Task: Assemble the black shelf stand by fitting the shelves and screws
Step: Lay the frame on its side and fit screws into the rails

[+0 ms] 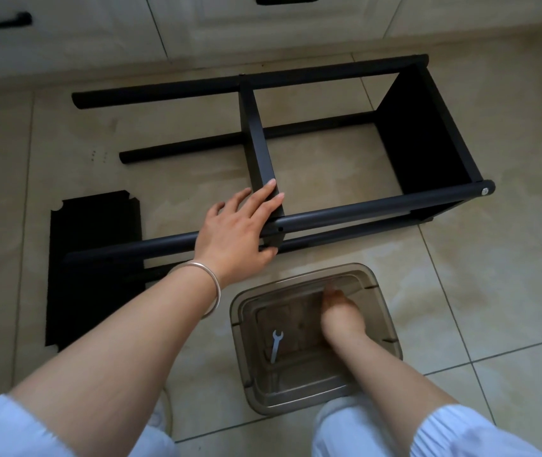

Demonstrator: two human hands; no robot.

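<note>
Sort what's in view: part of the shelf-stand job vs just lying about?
Job:
- black shelf stand, on its side, two shelves fitted
- loose shelf panel on the floor
- spanner in the clear bin
- left hand steadying the middle shelf
- right hand reaching into the bin

Lying about:
- cabinet drawers
- bracelet

The left hand [233, 232] rests on the middle shelf [259, 153]; the right hand [340, 316] reaches into the plastic bin [385, 311].

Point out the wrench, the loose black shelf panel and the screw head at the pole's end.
wrench [275, 345]: head view, on its shank.
loose black shelf panel [95, 232]: head view, on its flat top.
screw head [485, 191]: head view, on its centre.
</note>
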